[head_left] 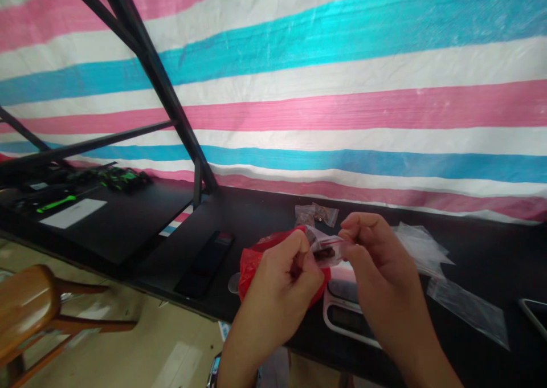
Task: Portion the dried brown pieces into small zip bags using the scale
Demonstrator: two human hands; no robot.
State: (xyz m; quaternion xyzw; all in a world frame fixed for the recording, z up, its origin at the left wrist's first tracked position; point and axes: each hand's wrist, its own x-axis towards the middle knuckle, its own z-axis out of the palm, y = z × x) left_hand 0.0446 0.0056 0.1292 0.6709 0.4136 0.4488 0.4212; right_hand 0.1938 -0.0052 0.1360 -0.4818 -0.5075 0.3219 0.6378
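Observation:
Between my hands is a small clear zip bag (331, 250) with dark contents I cannot make out. My left hand (284, 280) is closed, its fingers pinching the bag's left side. At the bag's right edge, by the red zip line, my right hand (380, 280) pinches with thumb and fingertips. Beneath and behind the left hand lies a red plastic bag (251, 265). A white digital scale (348, 322) sits under the hands, partly hidden by the right one. Two filled zip bags (322, 214) lie just beyond the hands.
Right of my hands is a pile of clear bags (421, 245), with a flat clear bag (470, 308) nearer me. A dark phone (205, 262) lies on the black table (252, 205) at left. A black metal frame (160, 83) rises there. A wooden stool (32, 314) stands on the floor.

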